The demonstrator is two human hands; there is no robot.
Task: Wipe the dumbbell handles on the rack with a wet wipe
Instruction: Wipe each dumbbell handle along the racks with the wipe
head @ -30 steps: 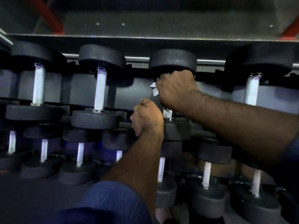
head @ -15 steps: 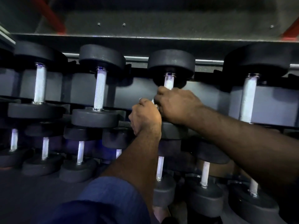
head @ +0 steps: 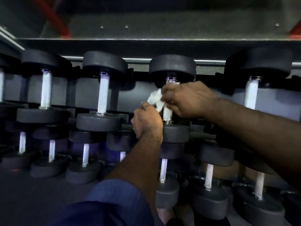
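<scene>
- White wet wipe [head: 155, 99] sat bunched against the knurled steel handle [head: 167, 113] of a black dumbbell [head: 172, 66] on the top tier of the rack [head: 138, 59].
- That handle's long axis ran straight away from the person, from a near head to a far head, so it looked upright in the view.
- Right hand [head: 187, 100] reached in from the right, fingers wrapped round the wipe and the far part of the handle.
- Left hand [head: 147, 121] was clenched beside the near end, just under the wipe's loose tail. Whether it gripped anything could not be told.
- Bare steel showed below the right hand, so the next stroke probably needed to run along the axis toward the near head.
- Neighbouring handles [head: 103, 93] lay parallel, well apart on both sides.
- Smaller dumbbells [head: 163, 168] filled a lower tier, and the room was dim.
</scene>
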